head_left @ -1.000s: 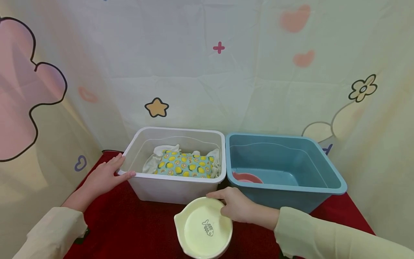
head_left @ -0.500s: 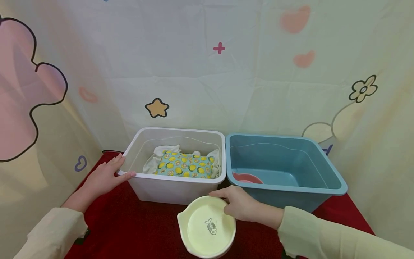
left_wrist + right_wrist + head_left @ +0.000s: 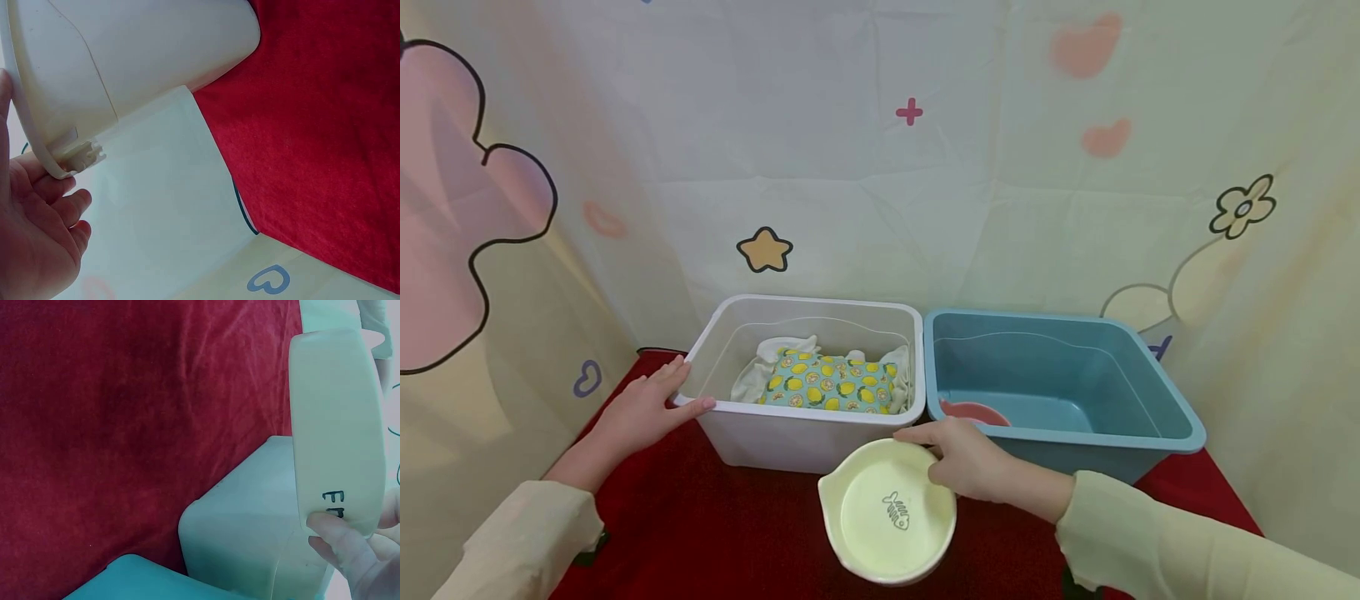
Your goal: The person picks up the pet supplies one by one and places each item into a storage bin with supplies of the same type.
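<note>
A cream bowl (image 3: pixel 887 515) with a pointed lip and a fishbone drawing inside tilts toward me in the head view. My right hand (image 3: pixel 973 462) pinches its far right rim, thumb on one side and fingers on the other. Dark letters mark the bowl's outer wall (image 3: pixel 340 419) in the right wrist view. On the left, my left hand (image 3: pixel 651 408) grips the near left corner of a white bin (image 3: pixel 805 437), its thumb along the front rim. The left wrist view shows this hand's fingers (image 3: pixel 69 206) bent under that rim.
Inside the white bin lies a lemon-print cushion (image 3: pixel 827 379) over white cloth (image 3: pixel 752 379). Right beside it stands a blue bin (image 3: pixel 1060 400) with a pink dish (image 3: pixel 973 412) in its near left corner. Both stand on a red cloth (image 3: pixel 722 533) before a printed curtain (image 3: pixel 865 217).
My right hand has carried the bowl a little to the right and toward the bins. The left hand stays on the white bin's corner.
</note>
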Demonstrator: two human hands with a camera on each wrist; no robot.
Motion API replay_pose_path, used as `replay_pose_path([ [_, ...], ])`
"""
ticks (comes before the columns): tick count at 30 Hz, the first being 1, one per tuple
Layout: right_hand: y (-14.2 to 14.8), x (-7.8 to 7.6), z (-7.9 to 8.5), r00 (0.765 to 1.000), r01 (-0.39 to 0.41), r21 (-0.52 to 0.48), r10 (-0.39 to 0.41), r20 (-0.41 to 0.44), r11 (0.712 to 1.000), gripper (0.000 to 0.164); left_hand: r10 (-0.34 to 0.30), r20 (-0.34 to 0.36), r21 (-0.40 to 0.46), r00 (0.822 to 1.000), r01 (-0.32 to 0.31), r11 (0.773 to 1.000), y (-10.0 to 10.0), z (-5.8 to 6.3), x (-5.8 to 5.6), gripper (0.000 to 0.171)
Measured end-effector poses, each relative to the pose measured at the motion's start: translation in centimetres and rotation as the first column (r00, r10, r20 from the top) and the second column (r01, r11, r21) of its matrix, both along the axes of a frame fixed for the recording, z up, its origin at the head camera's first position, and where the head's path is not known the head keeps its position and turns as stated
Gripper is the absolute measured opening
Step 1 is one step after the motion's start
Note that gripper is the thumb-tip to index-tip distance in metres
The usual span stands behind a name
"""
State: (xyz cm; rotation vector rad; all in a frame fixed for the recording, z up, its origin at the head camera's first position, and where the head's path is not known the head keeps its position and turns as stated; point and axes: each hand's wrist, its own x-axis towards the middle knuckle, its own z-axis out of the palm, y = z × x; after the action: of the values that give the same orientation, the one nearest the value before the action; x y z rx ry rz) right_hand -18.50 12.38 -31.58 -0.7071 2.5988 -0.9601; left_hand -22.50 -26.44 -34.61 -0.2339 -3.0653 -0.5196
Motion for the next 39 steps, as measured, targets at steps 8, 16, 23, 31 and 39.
replay_pose_path([
  [8, 0.4, -0.2, 0.2, 1.0, -0.018, -0.027, 0.018, -0.01, 0.999, 0.052, -0.003, -0.006, -0.003, 1.0, 0.003, 1.0, 0.0, -0.1, 0.0, 0.09],
  [16, 0.6, -0.4, 0.5, 1.0, 0.028, -0.019, -0.028, 0.013, 0.999, 0.051, 0.0, -0.006, -0.001, 1.0, 0.0, 1.0, 0.0, 0.0, 0.0, 0.09],
  [23, 0.8, -0.6, 1.4, 0.998, 0.047, 0.025, -0.046, -0.032, 0.999, 0.054, -0.004, -0.018, -0.01, 1.0, 0.004, 1.0, 0.0, -0.1, 0.0, 0.089],
  [31, 1.5, -1.1, 1.6, 0.997, 0.013, -0.122, -0.003, 0.079, 0.992, 0.056, 0.003, -0.002, -0.001, 1.0, -0.003, 1.0, -0.1, -0.1, -0.1, 0.091],
  [39, 1.6, -1.3, 1.8, 0.996, 0.038, -0.097, -0.03, 0.086, 0.995, 0.054, 0.005, 0.004, 0.0, 1.0, -0.005, 1.0, -0.1, -0.1, -0.1, 0.091],
])
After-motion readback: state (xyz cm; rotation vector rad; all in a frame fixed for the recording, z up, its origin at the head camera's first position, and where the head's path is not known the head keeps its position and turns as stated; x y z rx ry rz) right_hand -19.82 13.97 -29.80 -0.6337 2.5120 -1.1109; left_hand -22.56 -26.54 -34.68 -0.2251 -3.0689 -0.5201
